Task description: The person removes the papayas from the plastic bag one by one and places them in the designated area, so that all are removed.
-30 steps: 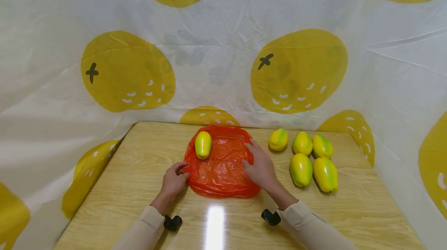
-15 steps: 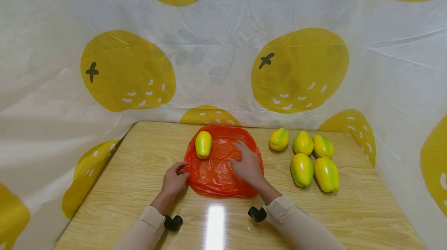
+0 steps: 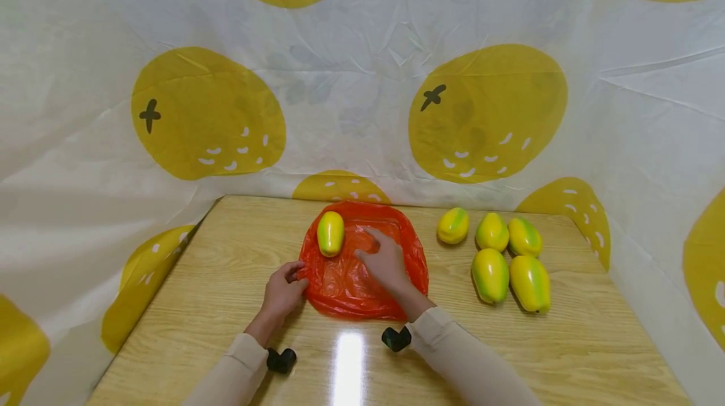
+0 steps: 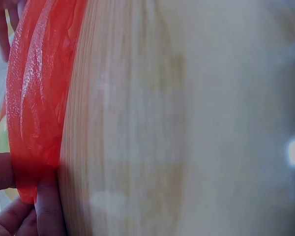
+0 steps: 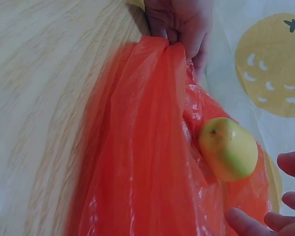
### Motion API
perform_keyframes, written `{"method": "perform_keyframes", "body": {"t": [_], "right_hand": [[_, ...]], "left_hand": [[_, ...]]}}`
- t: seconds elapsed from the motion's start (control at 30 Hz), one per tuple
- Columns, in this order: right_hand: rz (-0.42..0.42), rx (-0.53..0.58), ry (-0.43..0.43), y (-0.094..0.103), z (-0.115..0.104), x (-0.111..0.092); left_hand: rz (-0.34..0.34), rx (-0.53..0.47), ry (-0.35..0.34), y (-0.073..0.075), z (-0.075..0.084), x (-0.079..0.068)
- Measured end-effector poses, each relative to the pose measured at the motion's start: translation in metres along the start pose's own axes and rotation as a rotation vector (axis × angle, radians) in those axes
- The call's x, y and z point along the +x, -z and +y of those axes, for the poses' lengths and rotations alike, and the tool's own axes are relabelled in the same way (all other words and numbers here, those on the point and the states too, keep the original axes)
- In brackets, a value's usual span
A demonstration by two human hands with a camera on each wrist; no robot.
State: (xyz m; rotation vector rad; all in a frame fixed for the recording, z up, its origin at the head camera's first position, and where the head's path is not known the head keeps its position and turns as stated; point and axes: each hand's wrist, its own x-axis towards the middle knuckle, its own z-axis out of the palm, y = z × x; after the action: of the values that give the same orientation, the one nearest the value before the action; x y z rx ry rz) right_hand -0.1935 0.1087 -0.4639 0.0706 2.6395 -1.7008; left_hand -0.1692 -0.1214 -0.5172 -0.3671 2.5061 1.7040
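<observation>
A red plastic bag [image 3: 340,283] lies spread on the wooden table with its mouth opened upward. Inside, toward its far left, lies one yellow-green papaya [image 3: 331,234]. My left hand [image 3: 284,293] pinches the bag's left rim between thumb and fingers, which the left wrist view shows close up on the red film [image 4: 42,83]. Over the middle of the bag hovers my right hand [image 3: 387,264], its fingers spread and holding nothing. In the right wrist view its fingertips point past the papaya [image 5: 226,150], with a gap between them.
Several more papayas [image 3: 490,276] lie grouped on the table right of the bag, one of them [image 3: 452,226] slightly apart. A white cloth [image 3: 351,110] printed with yellow fruit hangs behind and at both sides. Light glares off the table [image 3: 226,248] near its front.
My right hand has moved left from the bag's right rim to over its middle, toward the papaya inside. My left hand has stayed at the left rim.
</observation>
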Motion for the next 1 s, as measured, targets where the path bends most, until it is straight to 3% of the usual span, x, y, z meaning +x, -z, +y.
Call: {"method": "perform_keyframes", "body": {"t": [0.37,0.67,1.0], "right_hand": [[0.024,0.133,-0.098,-0.014,-0.006,0.014],[0.028,0.174,-0.057,-0.030,-0.007,0.026],[0.046,0.220,-0.066,-0.054,-0.008,0.037]], "left_hand": [[0.002,-0.012,-0.008,0.000,-0.002,0.001],[0.005,-0.007,-0.018,0.001,0.001,0.001],[0.001,-0.020,-0.007,0.001,0.000,0.002]]}}
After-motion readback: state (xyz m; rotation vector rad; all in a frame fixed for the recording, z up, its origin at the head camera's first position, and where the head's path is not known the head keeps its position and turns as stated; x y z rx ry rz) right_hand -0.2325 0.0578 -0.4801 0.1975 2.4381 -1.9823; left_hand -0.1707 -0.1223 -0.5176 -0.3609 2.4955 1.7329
